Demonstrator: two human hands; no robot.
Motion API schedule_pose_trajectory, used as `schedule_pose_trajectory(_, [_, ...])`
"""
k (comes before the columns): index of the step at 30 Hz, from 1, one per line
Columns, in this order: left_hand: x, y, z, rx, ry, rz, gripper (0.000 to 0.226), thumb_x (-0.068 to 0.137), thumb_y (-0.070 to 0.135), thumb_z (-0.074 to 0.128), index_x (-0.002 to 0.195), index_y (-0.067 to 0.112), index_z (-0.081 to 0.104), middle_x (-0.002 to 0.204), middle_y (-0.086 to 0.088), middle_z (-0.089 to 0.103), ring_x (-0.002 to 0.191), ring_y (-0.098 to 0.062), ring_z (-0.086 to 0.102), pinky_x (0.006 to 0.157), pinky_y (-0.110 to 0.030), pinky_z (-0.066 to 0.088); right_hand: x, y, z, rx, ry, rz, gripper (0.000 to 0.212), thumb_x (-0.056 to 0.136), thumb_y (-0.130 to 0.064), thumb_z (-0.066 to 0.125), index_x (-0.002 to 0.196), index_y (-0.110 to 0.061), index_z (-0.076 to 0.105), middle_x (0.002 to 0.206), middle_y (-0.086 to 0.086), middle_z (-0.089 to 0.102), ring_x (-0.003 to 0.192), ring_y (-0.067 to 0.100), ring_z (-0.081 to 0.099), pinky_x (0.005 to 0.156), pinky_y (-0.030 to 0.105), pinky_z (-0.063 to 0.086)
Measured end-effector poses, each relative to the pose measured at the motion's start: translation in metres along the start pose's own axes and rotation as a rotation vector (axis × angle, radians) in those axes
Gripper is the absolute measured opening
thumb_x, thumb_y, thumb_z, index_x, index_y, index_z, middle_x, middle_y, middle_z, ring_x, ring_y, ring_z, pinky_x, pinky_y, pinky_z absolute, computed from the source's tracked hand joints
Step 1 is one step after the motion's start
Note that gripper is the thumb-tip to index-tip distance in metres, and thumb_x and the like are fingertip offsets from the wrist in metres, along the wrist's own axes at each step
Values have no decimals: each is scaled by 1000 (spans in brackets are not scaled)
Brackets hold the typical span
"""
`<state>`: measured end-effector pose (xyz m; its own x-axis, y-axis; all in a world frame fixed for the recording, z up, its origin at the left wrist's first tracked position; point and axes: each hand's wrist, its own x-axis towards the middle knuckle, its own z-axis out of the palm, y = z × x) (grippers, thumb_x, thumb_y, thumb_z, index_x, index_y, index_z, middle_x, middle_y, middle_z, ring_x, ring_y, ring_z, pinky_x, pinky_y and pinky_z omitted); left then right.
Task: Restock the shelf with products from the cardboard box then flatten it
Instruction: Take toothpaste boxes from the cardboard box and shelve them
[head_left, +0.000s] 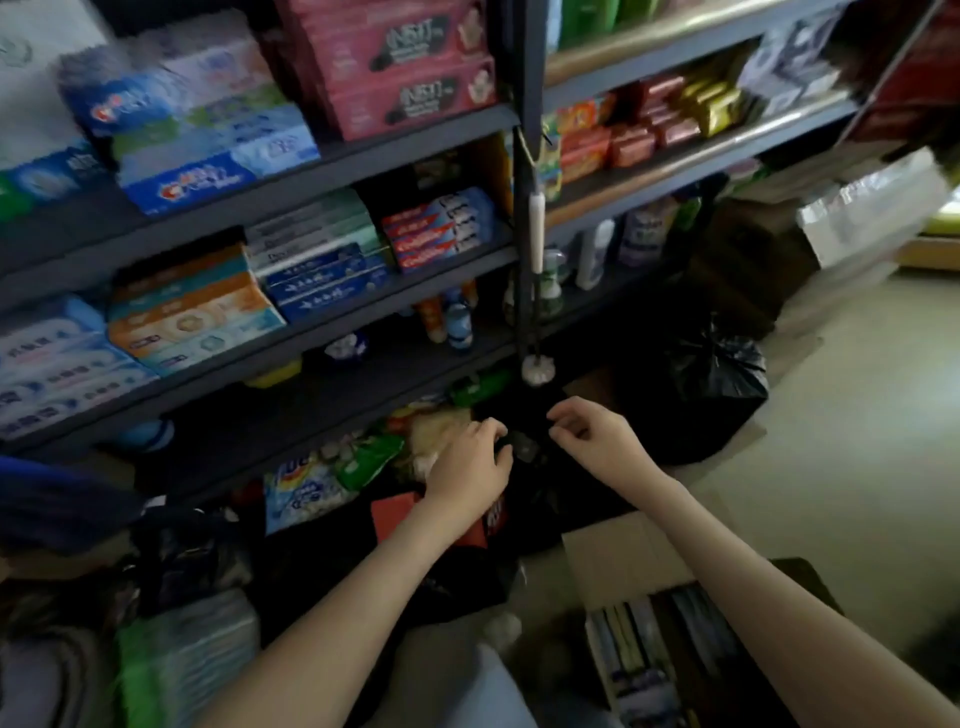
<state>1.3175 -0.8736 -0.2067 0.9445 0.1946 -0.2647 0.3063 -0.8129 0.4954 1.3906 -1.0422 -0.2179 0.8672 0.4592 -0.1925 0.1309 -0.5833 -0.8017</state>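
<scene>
Cardboard box (628, 561) sits lowest in my view, on the floor at right, flaps open, packaged products (639, 654) standing inside. Both hands reach into the dark floor-level space under the shelf (363, 156). Left hand (470, 467) curls its fingers over something small and dark; I cannot tell whether it grips. Right hand (597, 436), just beside, shows loosely curled fingers; any contents are indiscernible. Black bag (711, 389) lies beyond.

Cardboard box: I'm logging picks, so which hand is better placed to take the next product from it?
Right, probably. The right hand looks empty and its forearm passes over the open cardboard box. The left hand reaches among packets, farther from it.
</scene>
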Motion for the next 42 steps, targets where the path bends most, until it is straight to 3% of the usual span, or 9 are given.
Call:
schedule_pose_trajectory(9, [38, 18, 112, 36, -242, 43, 27, 98, 34, 44, 122, 23, 51, 124, 3, 51, 104, -16, 56, 83, -37, 51, -31, 129, 6, 49, 104, 315, 13, 93, -22, 57, 106, -23, 60, 96, -8, 61, 84, -1, 55, 64, 8, 41])
schedule_pose_trajectory(13, [50, 30, 190, 30, -374, 124, 29, 98, 34, 44, 123, 23, 50, 126, 5, 50, 108, -14, 54, 83, -32, 50, -62, 211, 15, 80, 210, 502, 14, 91, -18, 59, 104, -24, 59, 95, -6, 60, 87, 7, 57, 70, 14, 44])
schedule_pose_trajectory(18, [48, 49, 324, 5, -548, 224, 32, 97, 32, 46, 128, 22, 49, 126, 5, 50, 113, -14, 51, 91, -28, 46, -122, 333, 53, 234, 416, 791, 16, 90, -18, 61, 101, -28, 57, 100, -6, 59, 89, 4, 57, 74, 20, 48])
schedule_pose_trajectory(21, [39, 48, 423, -3, -652, 284, 30, 96, 29, 48, 125, 21, 49, 122, 4, 51, 112, -14, 51, 91, -26, 46, -162, 412, 97, 280, 496, 965, 24, 91, -18, 59, 113, -26, 56, 113, -6, 55, 96, 2, 51, 81, 20, 45])
schedule_pose_trajectory(25, [31, 24, 552, 12, -759, 308, 35, 95, 25, 51, 129, 20, 49, 125, 4, 52, 116, -13, 50, 95, -30, 46, -203, 512, 159, 375, 540, 1169, 30, 94, -20, 55, 123, -22, 53, 126, 0, 50, 108, 10, 48, 88, 26, 44])
schedule_pose_trajectory(29, [32, -2, 653, 189, -736, 307, 49, 95, 24, 49, 142, 18, 36, 133, -1, 47, 120, -19, 48, 92, -33, 46, -214, 594, 216, 407, 592, 1213, 33, 94, -19, 53, 127, -13, 53, 127, 6, 53, 117, 22, 50, 91, 25, 38])
schedule_pose_trajectory(37, [52, -10, 776, 343, -604, 432, 42, 92, 11, 48, 133, 6, 40, 131, -14, 45, 122, -28, 44, 97, -34, 39, -186, 721, 268, 269, 690, 1224, 49, 88, -10, 55, 135, -4, 45, 132, 16, 51, 120, 30, 49, 99, 33, 41])
schedule_pose_trajectory(42, [74, -22, 814, 496, -584, 456, 49, 89, 12, 51, 136, 8, 36, 132, -13, 43, 121, -29, 46, 97, -35, 40, -168, 789, 276, 112, 549, 1213, 65, 89, -13, 57, 145, -7, 25, 146, 15, 34, 133, 31, 34, 107, 33, 27])
